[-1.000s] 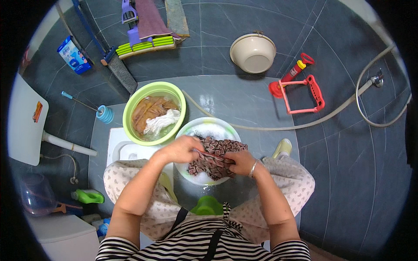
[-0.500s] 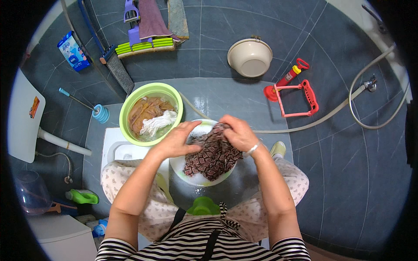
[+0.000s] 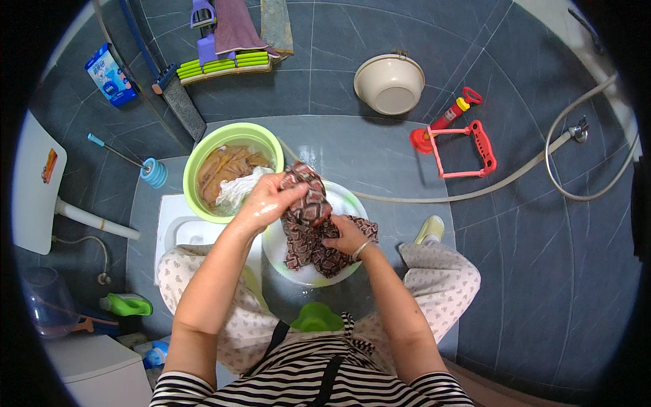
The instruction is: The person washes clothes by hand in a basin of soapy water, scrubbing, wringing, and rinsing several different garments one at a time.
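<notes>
A dark, wet patterned cloth with reddish-brown diamond shapes is between my hands, over a white basin with suds. My left hand grips its raised upper part, thumb across the fabric. Lower down, my right hand is closed around another part of the cloth at the basin's right side. The rest of the garment hangs into the basin. Touching distance from my left hand stands a light green tub, holding brown cloth and a white cloth in water.
A squat toilet pan lies under the green tub's near side. A green scoop sits between my legs. A hose crosses the floor to the right wall. A red plunger and pink frame stand far right; a beige basin hangs behind.
My left hand has lifted part of the patterned cloth up and away, closing on it. My right hand has moved down and nearer, toward the basin's right side.
</notes>
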Motion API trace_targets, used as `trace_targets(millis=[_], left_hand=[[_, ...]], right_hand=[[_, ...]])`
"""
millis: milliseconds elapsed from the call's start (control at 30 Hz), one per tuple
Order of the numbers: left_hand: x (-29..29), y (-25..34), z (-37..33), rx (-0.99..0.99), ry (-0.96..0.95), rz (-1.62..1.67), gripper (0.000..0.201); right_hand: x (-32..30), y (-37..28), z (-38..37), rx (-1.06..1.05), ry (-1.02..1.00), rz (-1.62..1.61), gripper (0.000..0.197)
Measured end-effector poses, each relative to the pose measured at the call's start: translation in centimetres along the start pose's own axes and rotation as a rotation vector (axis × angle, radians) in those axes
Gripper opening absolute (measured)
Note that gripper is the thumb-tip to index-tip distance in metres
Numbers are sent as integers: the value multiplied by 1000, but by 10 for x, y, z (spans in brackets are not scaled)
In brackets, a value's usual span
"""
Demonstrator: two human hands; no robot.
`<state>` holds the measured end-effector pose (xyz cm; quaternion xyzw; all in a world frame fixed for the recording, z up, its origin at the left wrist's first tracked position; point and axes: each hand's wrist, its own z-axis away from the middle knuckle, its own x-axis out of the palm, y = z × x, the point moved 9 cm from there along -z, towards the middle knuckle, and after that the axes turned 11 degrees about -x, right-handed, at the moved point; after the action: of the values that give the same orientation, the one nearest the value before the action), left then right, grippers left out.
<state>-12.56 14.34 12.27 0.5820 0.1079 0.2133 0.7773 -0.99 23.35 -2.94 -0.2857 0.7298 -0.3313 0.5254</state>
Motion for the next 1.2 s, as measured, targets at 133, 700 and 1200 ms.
trace_targets(millis=[133, 700, 1200], left_hand=[[-56, 11, 5, 93, 211, 233, 17], [21, 87, -4, 273, 130, -251, 35], [38, 127, -26, 389, 73, 148, 24]], right_hand=[[-20, 16, 12, 267, 115, 61, 23], [-170, -198, -113, -226, 501, -474, 10], [-123, -80, -69, -7, 180, -495, 41]])
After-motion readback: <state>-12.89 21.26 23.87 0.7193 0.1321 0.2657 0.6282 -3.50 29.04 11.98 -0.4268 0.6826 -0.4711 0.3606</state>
